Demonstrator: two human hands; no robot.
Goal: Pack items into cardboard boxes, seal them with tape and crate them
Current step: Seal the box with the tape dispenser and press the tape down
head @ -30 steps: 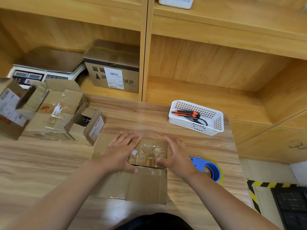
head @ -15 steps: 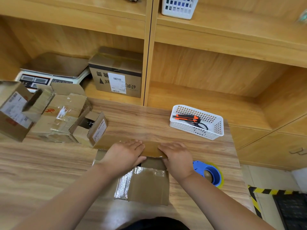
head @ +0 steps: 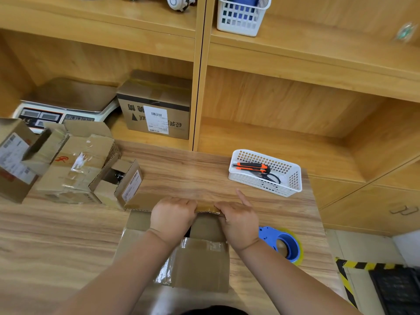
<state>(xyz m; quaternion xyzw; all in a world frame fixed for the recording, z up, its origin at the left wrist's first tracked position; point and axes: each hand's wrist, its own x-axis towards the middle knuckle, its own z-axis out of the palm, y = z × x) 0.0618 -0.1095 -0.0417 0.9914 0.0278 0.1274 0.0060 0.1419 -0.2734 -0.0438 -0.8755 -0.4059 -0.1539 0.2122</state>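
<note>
Wooden counter [head: 204,173], cardboard box [head: 202,264] at 6 o'clock: fingers of left hand [head: 172,215] and right hand [head: 239,220] grip its far flap [head: 205,209], seemingly the closing step. Sealing next calls for the tape dispenser [head: 284,244] at 3 o'clock.

The cardboard box [head: 200,264] sat at the table's [head: 204,173] near edge, straight before the person, with the left hand [head: 171,215] and right hand [head: 238,218] side by side gripping its far flap. Just right of it lay the tape dispenser [head: 281,243]. Further back on the right stood a basket [head: 293,178] with a utility knife [head: 250,166] and scissors [head: 269,177] in it. A heap of boxes [head: 75,169] filled the table's left. Behind, on the shelf, a scale [head: 66,103] sat left of a carton [head: 156,112].
</note>
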